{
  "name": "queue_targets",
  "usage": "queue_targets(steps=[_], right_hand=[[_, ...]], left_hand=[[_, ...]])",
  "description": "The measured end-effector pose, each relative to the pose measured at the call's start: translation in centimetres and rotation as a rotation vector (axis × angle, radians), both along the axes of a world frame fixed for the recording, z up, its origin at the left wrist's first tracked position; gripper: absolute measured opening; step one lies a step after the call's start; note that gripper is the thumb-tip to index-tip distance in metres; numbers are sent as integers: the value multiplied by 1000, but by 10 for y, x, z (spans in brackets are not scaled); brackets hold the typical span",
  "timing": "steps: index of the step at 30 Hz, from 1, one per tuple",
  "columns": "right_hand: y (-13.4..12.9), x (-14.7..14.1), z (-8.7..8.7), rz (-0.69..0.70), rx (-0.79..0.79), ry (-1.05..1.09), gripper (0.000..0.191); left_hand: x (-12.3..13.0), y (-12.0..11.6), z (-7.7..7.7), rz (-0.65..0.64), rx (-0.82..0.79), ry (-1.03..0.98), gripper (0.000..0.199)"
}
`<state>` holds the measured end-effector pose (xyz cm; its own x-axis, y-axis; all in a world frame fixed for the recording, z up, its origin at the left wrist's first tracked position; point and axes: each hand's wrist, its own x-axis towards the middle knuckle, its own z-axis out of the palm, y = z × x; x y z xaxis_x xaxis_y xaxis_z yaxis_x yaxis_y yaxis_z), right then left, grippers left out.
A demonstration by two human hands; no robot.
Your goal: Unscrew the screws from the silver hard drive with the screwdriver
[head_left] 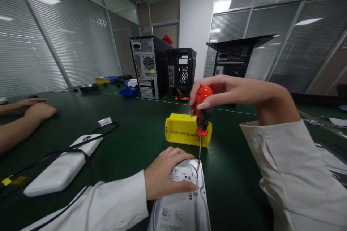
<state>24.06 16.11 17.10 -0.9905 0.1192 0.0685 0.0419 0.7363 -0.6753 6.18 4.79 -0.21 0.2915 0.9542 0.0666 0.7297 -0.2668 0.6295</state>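
A silver hard drive [180, 207] with a white label lies on the green table in front of me. Across its upper left part rests my left hand [170, 173], thumb and fingers spread over the casing and pressing on it. My right hand [214, 95] grips the red and black handle of a screwdriver [203, 115], which stands nearly upright. Its metal shaft reaches down to the drive's far right corner, where the tip meets a screw spot. Just beyond the drive sits a yellow plastic bin [179, 130], tipped with its opening towards me.
A white power bank [65, 168] with a black cable lies to the left. Another person's hands [38, 110] rest at the far left. Computer cases [148, 66], a blue bin [129, 92] and another red screwdriver [181, 98] stand or lie at the back.
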Motion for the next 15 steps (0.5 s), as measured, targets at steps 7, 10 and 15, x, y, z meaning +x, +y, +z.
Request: queue_targets(steps=[7,10,15], right_hand=[[0,-3,0,-162,219,-38,35],[-1,-4,1,-148,205,-57,34],[-3,-2,2,-93,162,-67,29]], left_hand=[[2,-1,5,-2,-5,2,61],[3,-2,6,5,-15,5,60],[3,-2,6,5,-11,14,60]])
